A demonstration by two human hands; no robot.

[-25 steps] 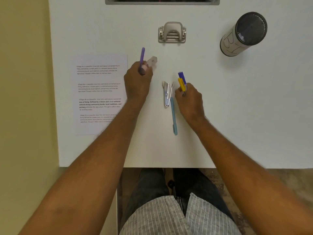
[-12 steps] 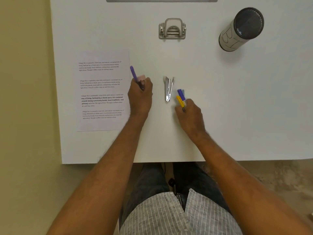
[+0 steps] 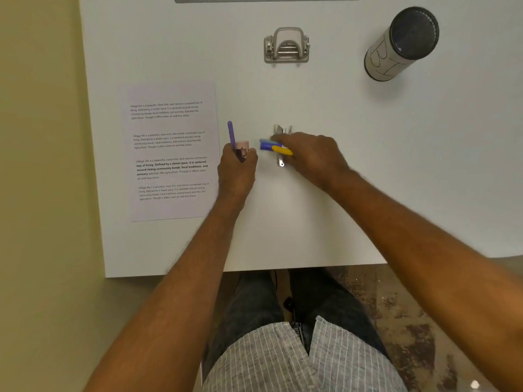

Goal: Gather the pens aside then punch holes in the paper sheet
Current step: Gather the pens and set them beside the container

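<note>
My left hand (image 3: pixel 237 172) grips a purple pen (image 3: pixel 231 134) and a pink-capped pen (image 3: pixel 242 145), their tips pointing away from me, just right of the printed paper sheet (image 3: pixel 172 151). My right hand (image 3: pixel 308 157) holds a bundle of pens, blue (image 3: pixel 267 144) and yellow (image 3: pixel 281 150) ends pointing left toward my left hand. The bundle hovers over a metal staple remover (image 3: pixel 281 162), partly hiding it. The grey hole punch (image 3: pixel 286 46) sits at the back centre of the white table (image 3: pixel 368 165).
A cylindrical holder (image 3: pixel 402 43) with a dark rim and letters drawn on its side stands at the back right. The table's left edge runs beside the paper; its front edge lies near my lap. A grey slot crosses the table's far edge.
My right hand swung its pens left and up, across the staple remover, toward my left hand. The light blue pen that lay on the table 1 s ago is gone from it. My left hand barely moved.
</note>
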